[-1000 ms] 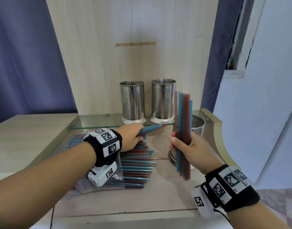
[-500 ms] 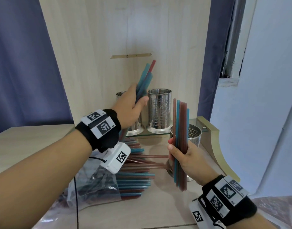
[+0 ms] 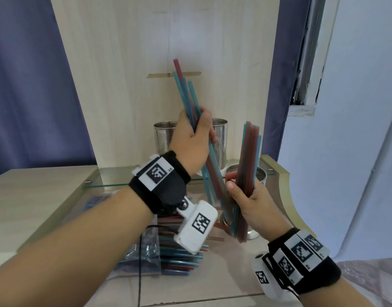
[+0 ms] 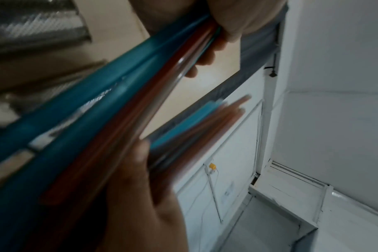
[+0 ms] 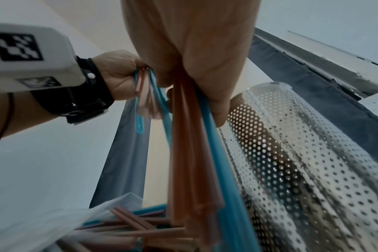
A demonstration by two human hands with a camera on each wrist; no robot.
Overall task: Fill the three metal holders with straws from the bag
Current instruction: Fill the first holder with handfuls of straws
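Left hand point(image 3: 191, 140): raised before the wood panel point(image 3: 128, 85), fingers curled round a bunch of blue and red straws point(image 3: 186, 94). Bunch tilted, top leaning left, lower ends reaching down toward the right hand.

Right hand point(image 3: 249, 198): lower and to the right, gripping a second bunch point(image 3: 249, 156), mostly red with some blue, near upright. Its lower ends hang below the fist, just in front of the near holder point(image 3: 260, 173). The two bunches meet or cross close to the right hand's fingers (contact cannot be told; the left wrist view is blurred).

Near holder: perforated metal, on the table point(image 3: 35, 196) behind the right hand; its wall fills the right side of the right wrist view.

Two far holders: left one point(image 3: 163, 138) and right one point(image 3: 220, 142), both perforated metal, upright on a glass shelf point(image 3: 111, 177) against the panel, partly hidden by the left hand. Contents not visible.

Bag point(image 3: 146, 247): clear plastic, flat on the table under the left forearm, with more straws point(image 3: 179, 260) lying in and spilling out of its mouth, blue and red mixed.

Surroundings: purple curtain point(image 3: 31, 85) behind the panel; white wall point(image 3: 356, 129) at right.
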